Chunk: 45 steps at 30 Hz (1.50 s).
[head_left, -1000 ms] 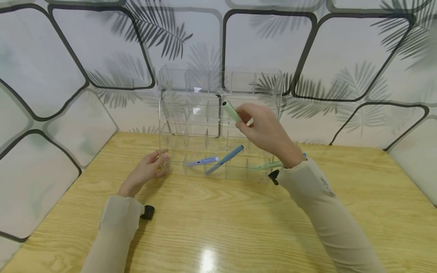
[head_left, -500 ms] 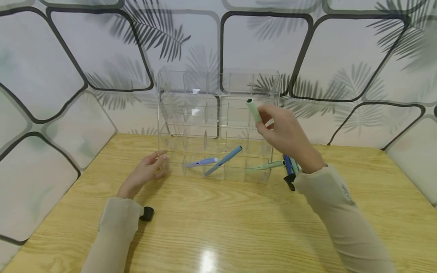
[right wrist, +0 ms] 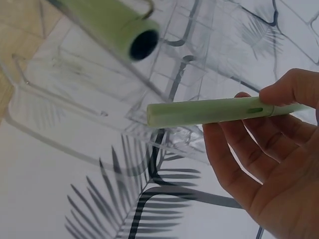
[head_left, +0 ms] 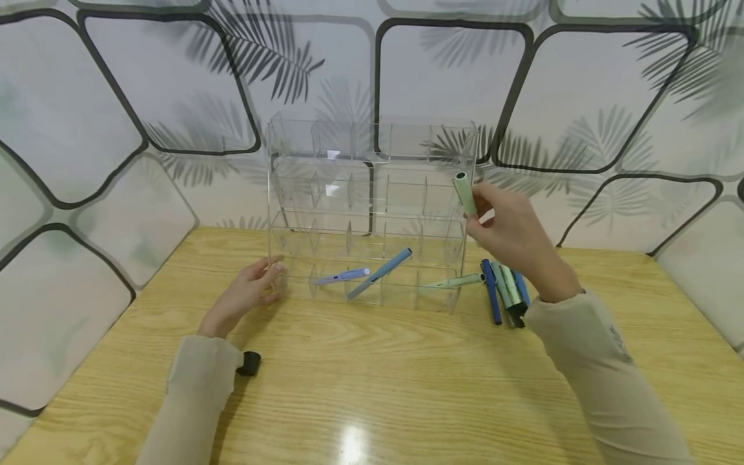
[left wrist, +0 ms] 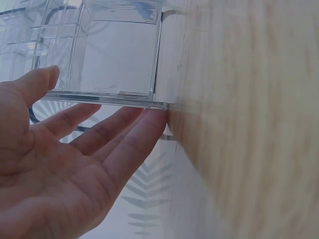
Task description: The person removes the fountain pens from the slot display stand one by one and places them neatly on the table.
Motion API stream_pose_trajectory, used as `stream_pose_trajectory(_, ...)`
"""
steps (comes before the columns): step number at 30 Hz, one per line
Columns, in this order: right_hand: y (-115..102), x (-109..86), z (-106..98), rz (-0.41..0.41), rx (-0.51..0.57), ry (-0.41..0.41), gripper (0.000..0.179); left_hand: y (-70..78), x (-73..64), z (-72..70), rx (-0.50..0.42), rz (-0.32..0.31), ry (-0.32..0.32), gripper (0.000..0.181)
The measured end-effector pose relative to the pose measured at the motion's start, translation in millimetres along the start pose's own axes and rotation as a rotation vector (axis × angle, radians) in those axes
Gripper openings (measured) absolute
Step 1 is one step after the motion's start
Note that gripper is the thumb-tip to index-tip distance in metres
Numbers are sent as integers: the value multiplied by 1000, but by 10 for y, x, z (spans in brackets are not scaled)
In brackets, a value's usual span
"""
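Observation:
My right hand (head_left: 511, 226) pinches a light green pen (head_left: 464, 194) between thumb and fingers, beside the right edge of a clear acrylic rack (head_left: 372, 213). In the right wrist view the pen (right wrist: 199, 112) lies across the fingertips, with the thumb on top. At the rack's lower left side, my left hand (head_left: 248, 292) holds the side panel (left wrist: 119, 98), thumb on one face and fingers on the other. In the bottom row lie a lilac pen (head_left: 343, 276), a slanted blue pen (head_left: 380, 274) and another light green pen (head_left: 456, 281), its dark end protruding right.
Several blue and green pens (head_left: 491, 294) lie bunched on the wooden table (head_left: 349, 361), right of the rack and partly behind the right wrist. A patterned wall covering (head_left: 453, 84) stands behind the rack.
My right hand has moved right and slightly down with the light green pen, from before the rack's middle to its right edge. The bunched pens show more. My left hand keeps its place.

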State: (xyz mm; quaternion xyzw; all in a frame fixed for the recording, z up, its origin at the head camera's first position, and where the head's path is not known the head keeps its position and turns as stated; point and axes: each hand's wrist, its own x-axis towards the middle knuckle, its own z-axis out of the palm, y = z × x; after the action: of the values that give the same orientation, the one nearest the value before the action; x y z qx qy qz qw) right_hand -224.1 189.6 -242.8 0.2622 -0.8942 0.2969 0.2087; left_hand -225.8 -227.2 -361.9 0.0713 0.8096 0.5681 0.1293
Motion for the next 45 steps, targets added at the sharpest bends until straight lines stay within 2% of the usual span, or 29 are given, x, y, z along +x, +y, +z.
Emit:
stream_pose_trajectory(11,251,-97,-61,-4,-48,19,19,6,0,-15,4,2,1,69)
stream_pose_trajectory(17,352,-171,-114,15,-82,22,27,6,7,-22,1,3,1,68)
stream_pose_trajectory(22,439,-233,-174,107,-115,-4,31,11,11,-28,8,-2,4,67)
stream_pose_trajectory(26,523,-291,-205,185,-115,-24,27,18,17,-26,8,-2,2,67)
stream_pose_trajectory(32,660,-369,-235,202,-139,-13,18,18,11,-29,10,-7,5,67)
stream_pose_trajectory(45,942,-523,-289,323,-159,-97,26,11,11,-6,10,-14,5,67)
